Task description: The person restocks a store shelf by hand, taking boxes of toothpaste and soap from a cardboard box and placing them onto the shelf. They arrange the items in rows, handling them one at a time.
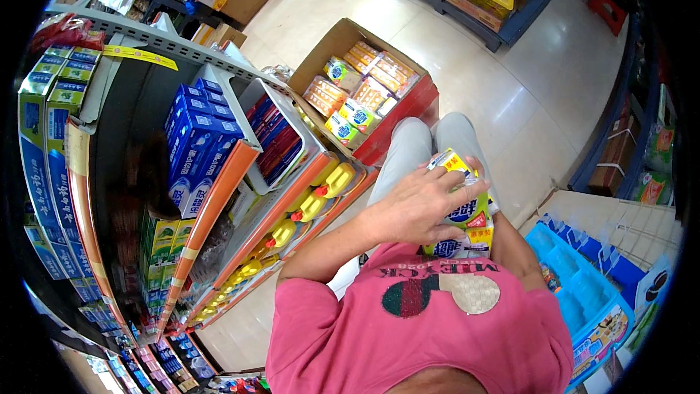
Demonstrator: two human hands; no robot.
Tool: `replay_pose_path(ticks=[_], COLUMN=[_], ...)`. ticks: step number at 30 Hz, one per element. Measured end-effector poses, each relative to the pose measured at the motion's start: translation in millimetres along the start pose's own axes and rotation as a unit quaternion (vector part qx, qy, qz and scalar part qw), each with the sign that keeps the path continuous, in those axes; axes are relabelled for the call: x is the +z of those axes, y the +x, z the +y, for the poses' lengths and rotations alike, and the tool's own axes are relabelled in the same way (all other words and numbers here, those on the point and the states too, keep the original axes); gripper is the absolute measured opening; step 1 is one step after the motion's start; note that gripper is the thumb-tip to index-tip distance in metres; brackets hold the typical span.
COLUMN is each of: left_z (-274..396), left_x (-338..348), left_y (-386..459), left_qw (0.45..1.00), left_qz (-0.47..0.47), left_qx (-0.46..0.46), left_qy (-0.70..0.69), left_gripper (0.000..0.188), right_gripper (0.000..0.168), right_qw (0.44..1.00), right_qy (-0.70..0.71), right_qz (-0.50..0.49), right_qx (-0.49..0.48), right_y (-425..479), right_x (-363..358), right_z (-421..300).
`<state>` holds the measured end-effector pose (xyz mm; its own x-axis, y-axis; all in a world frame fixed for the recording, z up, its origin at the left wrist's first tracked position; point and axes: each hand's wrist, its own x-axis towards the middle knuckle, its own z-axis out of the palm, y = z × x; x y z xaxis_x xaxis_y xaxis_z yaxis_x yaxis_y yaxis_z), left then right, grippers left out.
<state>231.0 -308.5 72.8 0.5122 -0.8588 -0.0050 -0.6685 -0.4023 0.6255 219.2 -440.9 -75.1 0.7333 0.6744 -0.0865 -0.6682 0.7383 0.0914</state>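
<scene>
Several yellow, green and white wrapped soap packs [474, 241] are gathered in a stack against my lap and shirt front. My left hand [407, 202] lies across the upper packs with its fingers spread over their wrappers. Mostly hidden behind the stack, my right hand [477, 166] supports it from the right side; only some fingers show. Just beyond my knees stands an open cardboard carton [424, 101] with a red outer side. Inside it sit similar green-and-white soap packs [360, 114] among orange-patterned wrapped packs [325, 96].
Shelving with an orange front edge [219, 191] runs close along my left, holding blue toothpaste boxes [199, 131] and yellow bottles [311, 207]. A blue plastic display bin [579, 295] stands near my right elbow. A dark display stand [492, 33] rises from the tiled floor [492, 87] ahead.
</scene>
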Motion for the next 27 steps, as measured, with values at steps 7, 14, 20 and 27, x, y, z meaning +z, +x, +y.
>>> replay_pose_path(ticks=[7,14,20,27], left_z=[-83,-272,-322,-297], left_x=[-13,30,71,65], left_y=[-13,-59,-49,-15], left_qw=[0.882,0.654,0.651,0.590], left_qz=[0.307,0.375,0.313,0.247], left_qx=[-0.289,-0.570,-0.687,-0.768], left_qy=[-0.212,-0.326,-0.070,-0.027], left_gripper=[0.038,0.025,0.047,0.073], right_gripper=[0.056,0.052,0.051,0.049], right_qw=[0.999,0.999,0.998,0.996], right_qy=[-0.015,0.012,0.003,0.018], right_qz=[0.027,0.028,0.055,0.087], right_qx=[-0.009,0.009,0.001,-0.005], right_y=[-2,2,2,1], right_x=[4,-2,-1,1], right_z=[1,-2,-1,-3])
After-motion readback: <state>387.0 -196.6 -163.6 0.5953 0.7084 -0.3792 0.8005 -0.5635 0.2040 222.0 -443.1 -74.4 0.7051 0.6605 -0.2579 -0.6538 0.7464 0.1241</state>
